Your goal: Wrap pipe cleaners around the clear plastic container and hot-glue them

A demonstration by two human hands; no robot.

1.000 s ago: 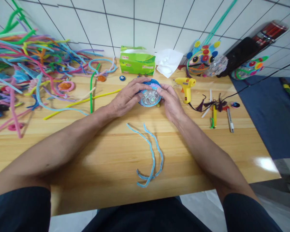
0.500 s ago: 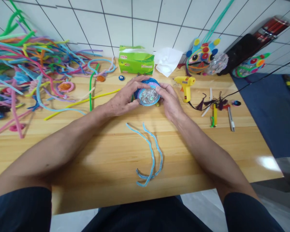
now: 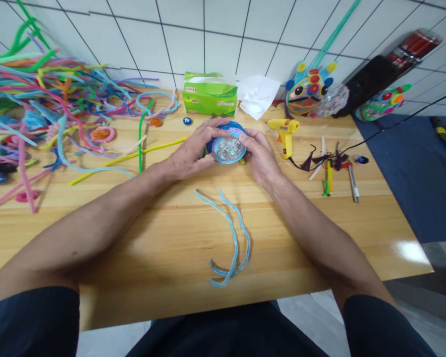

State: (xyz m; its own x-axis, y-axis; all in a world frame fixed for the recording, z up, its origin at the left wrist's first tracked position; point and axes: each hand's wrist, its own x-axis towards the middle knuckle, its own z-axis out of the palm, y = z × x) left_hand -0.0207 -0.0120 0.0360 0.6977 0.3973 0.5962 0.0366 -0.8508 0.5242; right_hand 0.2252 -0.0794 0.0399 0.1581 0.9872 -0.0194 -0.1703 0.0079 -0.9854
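A round craft piece (image 3: 228,147) with a shiny faceted centre and rings of blue and lilac pipe cleaner sits between my two hands on the wooden table (image 3: 163,238). My left hand (image 3: 193,151) curls round its left side, fingers over the top rim and thumb below. On its right side, my right hand (image 3: 258,153) pinches the rim. Two light blue pipe cleaners (image 3: 230,238) lie loose on the table nearer to me, apart from both hands.
A big heap of coloured pipe cleaners (image 3: 40,109) fills the left. A green tissue box (image 3: 208,96) and a tissue (image 3: 258,94) stand at the back. A yellow glue gun (image 3: 284,134), pens (image 3: 353,181) and finished craft faces (image 3: 310,91) lie right.
Both hands have tilted and turned the round piece slightly, showing more of its lilac ring. The arms stay where they were.
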